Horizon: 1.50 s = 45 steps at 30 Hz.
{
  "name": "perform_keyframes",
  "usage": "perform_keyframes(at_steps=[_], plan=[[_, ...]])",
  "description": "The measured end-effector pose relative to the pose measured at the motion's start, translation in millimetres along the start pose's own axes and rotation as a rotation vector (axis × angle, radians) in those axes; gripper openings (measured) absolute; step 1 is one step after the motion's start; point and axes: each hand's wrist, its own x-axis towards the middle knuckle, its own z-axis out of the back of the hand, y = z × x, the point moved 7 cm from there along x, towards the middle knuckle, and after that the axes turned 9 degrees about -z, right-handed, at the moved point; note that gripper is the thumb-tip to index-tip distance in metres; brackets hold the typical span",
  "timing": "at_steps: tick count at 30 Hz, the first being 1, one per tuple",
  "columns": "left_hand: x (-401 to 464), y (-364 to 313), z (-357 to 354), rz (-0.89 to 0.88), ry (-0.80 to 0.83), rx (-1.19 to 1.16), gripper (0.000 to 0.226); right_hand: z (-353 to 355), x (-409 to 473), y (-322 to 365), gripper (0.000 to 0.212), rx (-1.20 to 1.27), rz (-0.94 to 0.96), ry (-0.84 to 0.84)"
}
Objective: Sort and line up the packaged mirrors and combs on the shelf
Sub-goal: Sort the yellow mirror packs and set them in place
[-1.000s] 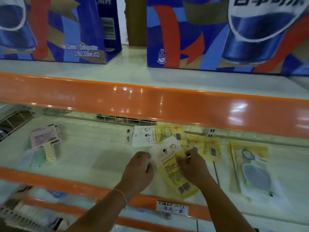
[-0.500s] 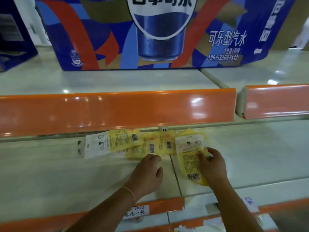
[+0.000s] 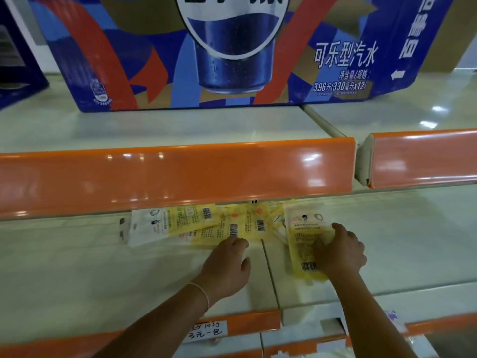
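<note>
Head view: gripping a yellow packet [image 3: 303,236] with the right hand [image 3: 338,251], fingers [image 3: 340,229] curled over its right edge. Touching a fanned row of packets [image 3: 196,223] with the left hand [image 3: 227,267], fingers [image 3: 236,242] bent; pinching or merely touching, cannot tell. All lying flat on the shelf [image 3: 77,267] beneath an orange rail [image 3: 167,177], row just left of the held packet.

2 bare hands: left hand [image 3: 227,267], right hand [image 3: 340,254]. Both forearms [image 3: 160,321] are bare and slim, with smooth skin. 1 thin pale string-like band [image 3: 204,293] circles the left wrist. Knuckle ridges are visible on both hands. Nails are too blurred to tell.
</note>
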Motion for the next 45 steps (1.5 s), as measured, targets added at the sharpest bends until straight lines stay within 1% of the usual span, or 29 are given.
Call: perform_keyframes(at_steps=[3,6,10,13,16,18,21,22,26,28,30,33,35,37,39,42,45], plan=[[-3.8,9.3,4.6,0.029,-0.008,0.018,0.038,-4.4,-9.5,14.6,0.057,-0.014,0.070,-0.049],[-10.1,21.9,11.5,0.079,-0.029,0.041,0.039,-15.0,-21.6,38.2,0.052,0.020,0.170,-0.043],[-24.9,46.1,24.5,0.143,-0.078,0.071,0.039,-42.0,-45.7,72.8,0.046,0.037,0.303,0.032],[-40.1,65.4,37.0,0.189,-0.128,0.072,0.034,-66.4,-71.1,99.1,0.041,0.043,0.479,0.092],[-56.1,83.8,50.2,0.251,-0.161,0.071,0.030,-91.6,-97.3,125.0,0.034,0.096,0.599,0.224],[-67.0,95.6,58.8,0.296,-0.169,0.074,0.033,-106.7,-111.2,142.1,0.035,0.107,0.641,0.295],[-84.4,111.3,72.3,0.368,-0.189,0.057,0.040,-120.9,-120.5,170.8,0.037,0.102,0.665,0.303],[-90.5,115.9,76.7,0.390,-0.203,0.046,0.041,-121.2,-122.8,180.5,0.039,0.106,0.647,0.303],[-112.1,132.4,89.1,0.434,-0.250,-0.012,0.041,-134.8,-119.7,204.0,0.049,0.081,0.469,0.344],[-119.3,140.7,93.3,0.450,-0.245,-0.018,0.041,-141.5,-121.8,208.5,0.051,0.009,0.434,0.339],[-124.2,149.0,97.5,0.457,-0.248,-0.017,0.041,-142.0,-128.7,214.8,0.044,0.001,0.455,0.341],[-128.1,159.0,101.7,0.464,-0.243,-0.054,0.037,-144.1,-131.3,217.3,0.022,0.036,0.451,0.346],[-128.0,164.3,103.9,0.476,-0.258,-0.116,0.034,-144.0,-135.4,214.0,0.021,0.031,0.449,0.314],[-126.6,169.3,103.6,0.519,-0.260,-0.237,0.030,-142.1,-141.4,207.4,0.021,0.056,0.434,0.289],[-125.5,175.4,100.0,0.585,-0.249,-0.379,0.022,-139.1,-149.7,200.2,0.020,0.022,0.447,0.264],[-126.1,182.3,88.3,0.695,-0.252,-0.693,0.021,-133.5,-165.3,192.4,0.022,-0.014,0.509,0.210],[-127.2,176.3,74.0,0.781,-0.191,-0.991,0.020,-120.3,-178.7,187.3,0.018,0.102,0.530,0.146]])
